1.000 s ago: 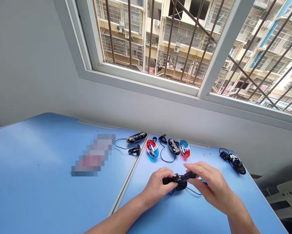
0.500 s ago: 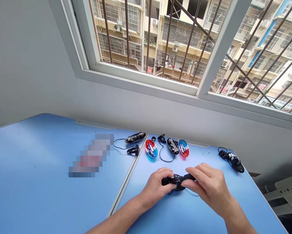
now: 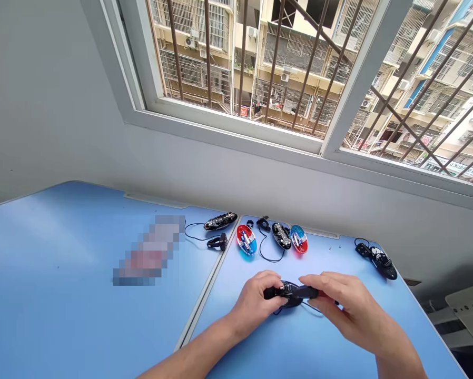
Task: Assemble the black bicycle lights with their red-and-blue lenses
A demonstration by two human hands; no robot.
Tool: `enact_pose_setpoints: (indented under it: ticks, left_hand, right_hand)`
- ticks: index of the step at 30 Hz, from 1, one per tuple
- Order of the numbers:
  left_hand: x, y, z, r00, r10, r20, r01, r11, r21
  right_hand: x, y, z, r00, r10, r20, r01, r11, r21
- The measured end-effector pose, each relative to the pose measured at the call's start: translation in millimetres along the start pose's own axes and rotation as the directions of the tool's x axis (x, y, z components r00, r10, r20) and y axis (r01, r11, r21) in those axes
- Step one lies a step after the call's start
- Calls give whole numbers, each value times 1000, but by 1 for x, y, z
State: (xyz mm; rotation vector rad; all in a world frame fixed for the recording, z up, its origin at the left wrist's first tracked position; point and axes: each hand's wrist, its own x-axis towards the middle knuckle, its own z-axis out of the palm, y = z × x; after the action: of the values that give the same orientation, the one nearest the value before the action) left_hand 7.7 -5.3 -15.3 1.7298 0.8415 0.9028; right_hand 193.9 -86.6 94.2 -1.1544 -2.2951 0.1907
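Over the near right part of the table, my left hand point(image 3: 257, 299) pinches a black oval housing point(image 3: 292, 302) between thumb and fingers. Its upper side shows small shiny details, and a thin black cable point(image 3: 312, 308) runs out to the right. A dark, short bar-shaped part point(image 3: 305, 292) lies across the housing's right side; its exact kind is unclear. Thumb and fingers of my right hand point(image 3: 349, 305) are closed around that part's right end. What lies inside the right palm is mostly hidden.
Behind my hands lie two red-and-blue translucent oval covers point(image 3: 246, 240), two open black housings point(image 3: 281, 236) with cables, and small black clamps point(image 3: 217, 242). Another black oval unit point(image 3: 383, 262) sits at the right edge. A blurred-out flat item point(image 3: 151, 252) lies left of the table seam point(image 3: 205, 297).
My right hand has shifted slightly right along the bar-shaped part, showing more of it. My left hand keeps its hold on the housing. The view has tilted a little.
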Motion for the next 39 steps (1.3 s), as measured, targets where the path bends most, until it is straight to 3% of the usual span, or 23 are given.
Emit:
enact_pose_setpoints:
  ticks: [4, 7, 9, 12, 16, 22, 25, 30, 33, 37, 39]
  left_hand:
    - [-1, 0, 0, 1000, 7, -4, -6, 1000, 14]
    - [-1, 0, 0, 1000, 14, -2, -13, 1000, 22]
    - [-1, 1, 0, 1000, 19, 1, -19, 1000, 25]
    - [-1, 1, -1, 1000, 27, 3, -27, 999, 27]
    - [0, 0, 0, 1000, 31, -5, -31, 999, 28]
    - [0, 0, 0, 1000, 27, -6, -27, 999, 22]
    - [-1, 0, 0, 1000, 26, -9, -26, 999, 24]
    - [-1, 1, 0, 1000, 23, -20, -22, 999, 37]
    - [0, 2, 0, 999, 27, -26, -25, 999, 41]
    - [-1, 3, -1, 999, 27, -25, -26, 999, 39]
    - [-1, 4, -1, 1000, 25, -19, -24, 999, 36]
  right_hand:
    - [7, -2, 10, 991, 43, -125, -53, 995, -82]
    - [15, -1, 21, 970, 23, -243, -28, 999, -18]
    - [19, 1, 27, 959, -12, -285, 15, 1000, 10]
    - [22, 4, 33, 939, -135, -315, 112, 990, -91]
    - [19, 4, 28, 947, -180, -266, 142, 978, -156]
    - [13, -2, 9, 985, -134, -105, 139, 989, 40]
    - [15, 0, 11, 978, -125, -170, 136, 989, 52]
    - [20, 3, 20, 928, -175, -330, 114, 974, -195]
    - [17, -1, 17, 942, -162, -295, 103, 973, -206]
    - [10, -5, 9, 982, -111, -154, 101, 992, -73]
    - [8, -3, 8, 985, -98, -139, 98, 995, -9]
